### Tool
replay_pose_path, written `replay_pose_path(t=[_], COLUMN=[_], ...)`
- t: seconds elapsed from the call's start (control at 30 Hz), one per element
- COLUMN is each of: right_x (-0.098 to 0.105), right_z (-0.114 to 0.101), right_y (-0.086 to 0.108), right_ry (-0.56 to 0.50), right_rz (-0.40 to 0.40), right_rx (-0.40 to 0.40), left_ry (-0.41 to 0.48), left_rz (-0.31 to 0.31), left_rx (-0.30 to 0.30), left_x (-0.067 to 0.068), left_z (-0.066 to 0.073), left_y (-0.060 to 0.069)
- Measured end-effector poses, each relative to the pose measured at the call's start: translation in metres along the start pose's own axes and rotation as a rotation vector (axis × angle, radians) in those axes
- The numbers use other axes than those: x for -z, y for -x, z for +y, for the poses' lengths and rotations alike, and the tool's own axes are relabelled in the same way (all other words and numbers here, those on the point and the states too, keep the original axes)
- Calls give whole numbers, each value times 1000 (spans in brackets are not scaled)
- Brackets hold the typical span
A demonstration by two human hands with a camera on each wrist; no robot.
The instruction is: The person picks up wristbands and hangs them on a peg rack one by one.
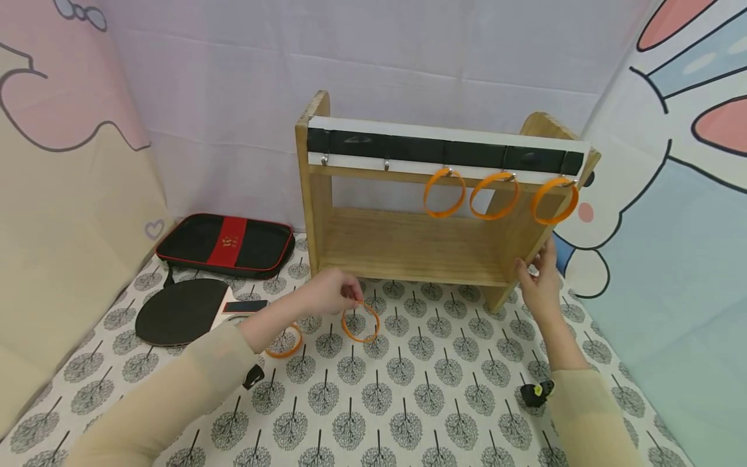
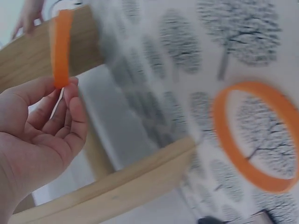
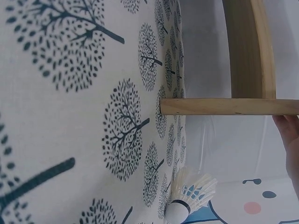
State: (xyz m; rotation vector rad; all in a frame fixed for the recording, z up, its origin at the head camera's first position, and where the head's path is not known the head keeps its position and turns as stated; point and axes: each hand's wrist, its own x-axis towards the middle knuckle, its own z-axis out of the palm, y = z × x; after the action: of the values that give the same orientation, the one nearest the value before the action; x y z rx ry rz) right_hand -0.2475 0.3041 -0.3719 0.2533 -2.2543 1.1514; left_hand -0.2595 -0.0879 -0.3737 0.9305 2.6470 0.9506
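Note:
My left hand (image 1: 334,292) pinches an orange ring (image 1: 360,323) by its upper edge, just in front of the wooden shelf (image 1: 408,269). In the left wrist view the pinched ring (image 2: 61,49) stands up from the fingertips of the left hand (image 2: 44,126). A second orange ring (image 1: 284,344) lies on the cloth to the left. Three more rings (image 1: 445,193) hang from hooks on the shelf's front strip (image 1: 408,150); two hooks at its left hold nothing. My right hand (image 1: 539,279) holds the shelf's right side panel, seen edge-on (image 3: 224,106) beside the right hand (image 3: 290,144).
A black and red case (image 1: 227,245) lies at the back left, with a black paddle (image 1: 181,311) in front of it. A shuttlecock (image 3: 180,210) is near the right panel in the right wrist view. Patterned cloth (image 1: 373,415) covers the table; printed curtains stand around it.

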Motion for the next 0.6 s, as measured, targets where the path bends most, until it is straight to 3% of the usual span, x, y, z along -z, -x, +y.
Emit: replay_pose_path(t=[0.2, 0.6], right_x=[0, 1], right_z=[-1, -2], right_y=[2, 1], right_ry=[31, 33], right_rz=[7, 3], right_rx=[-15, -21], left_ry=[5, -2], left_rz=[49, 177], left_rx=[-29, -49], left_x=[21, 79], left_z=[25, 87], left_y=[6, 24])
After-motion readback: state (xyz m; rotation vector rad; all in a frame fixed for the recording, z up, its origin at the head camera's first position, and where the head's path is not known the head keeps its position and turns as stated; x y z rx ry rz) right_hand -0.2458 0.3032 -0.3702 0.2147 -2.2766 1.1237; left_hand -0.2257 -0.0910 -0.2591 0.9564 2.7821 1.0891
